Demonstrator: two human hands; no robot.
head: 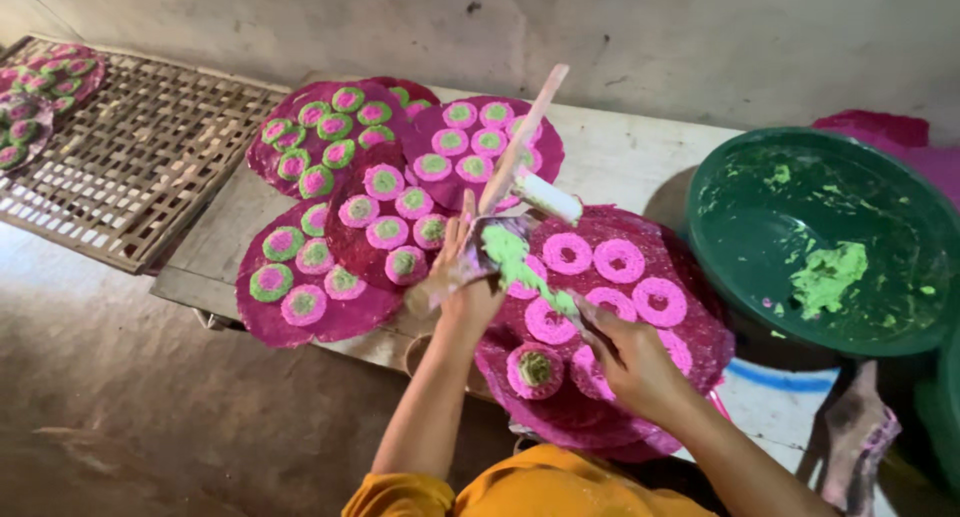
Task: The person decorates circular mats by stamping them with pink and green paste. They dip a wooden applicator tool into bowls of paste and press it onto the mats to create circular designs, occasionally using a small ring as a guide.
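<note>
My left hand (466, 273) grips a flat paddle (512, 167) smeared with green paste (508, 253); its long handle points up and away. My right hand (632, 362) pinches a thin scraper (572, 307) whose tip touches the paste. Both hands hover over a round magenta disc (690, 352) that carries several pink rings (619, 260). One ring near my left wrist, the filled ring (535, 369), has a green centre; the others are hollow.
Several magenta discs (330, 317) with pink-and-green rounds lie overlapped on the pale table (630, 157) to the left. A green basin (830, 242) with leftover green paste stands at the right. A woven bamboo rack (140, 157) with more rounds sits far left.
</note>
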